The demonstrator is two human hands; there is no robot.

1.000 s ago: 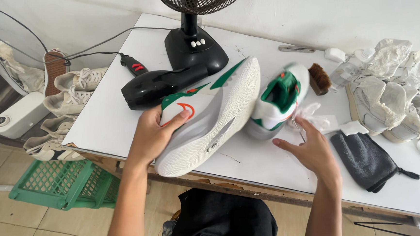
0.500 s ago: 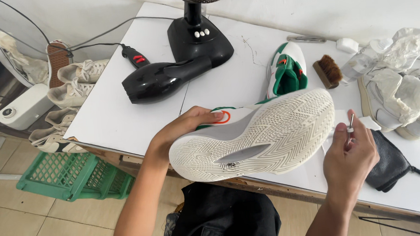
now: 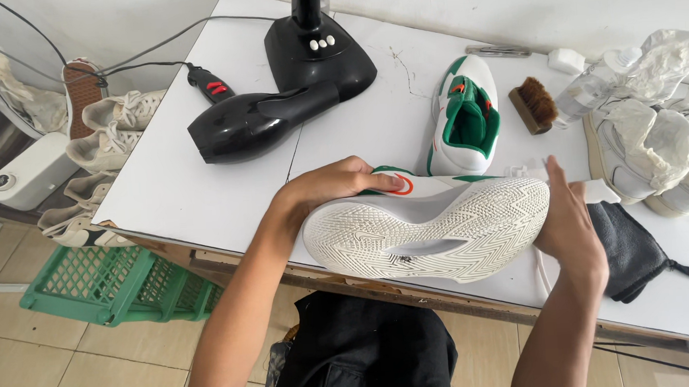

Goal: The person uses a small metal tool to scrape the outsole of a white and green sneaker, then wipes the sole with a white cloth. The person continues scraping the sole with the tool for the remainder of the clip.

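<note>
Sneaker (image 3: 430,232), white with green trim, is held on its side over the near edge of the white table (image 3: 201,194), sole facing the camera. Left hand (image 3: 336,188) grips its heel end, fingers curled over the upper; right hand (image 3: 567,224) cups the toe (fingers hidden behind it). Its mate (image 3: 465,118) stands just beyond, a black hair dryer (image 3: 256,123) far left.
</note>
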